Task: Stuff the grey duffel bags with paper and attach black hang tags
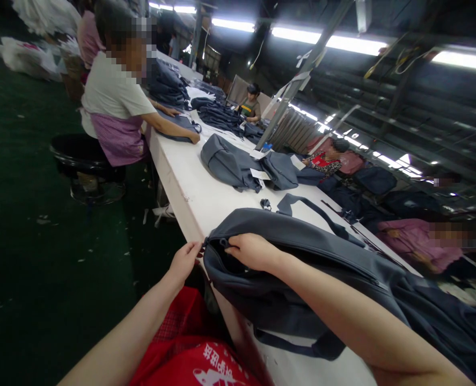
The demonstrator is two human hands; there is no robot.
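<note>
A: What takes up most of the view?

B: A long white table (193,198), running away from the wearer, with people seated along both sides so each can reach the work in front of them.

A: And on it?

B: Nearest, a dark grey backpack (302,262) lies on its side, its end hanging over the table edge toward the wearer, likely to bring the zip close. Farther along lie another grey bag (229,163) and white paper tags (259,173).

A: The hands?

B: The left hand (184,261) pinches the bag's corner at the zip end, fingers closed on the fabric, apparently to keep it taut. The right hand (254,250) curls over the zipper (222,242); its fingertips are hidden, so whether it grips the pull I cannot tell.
</note>
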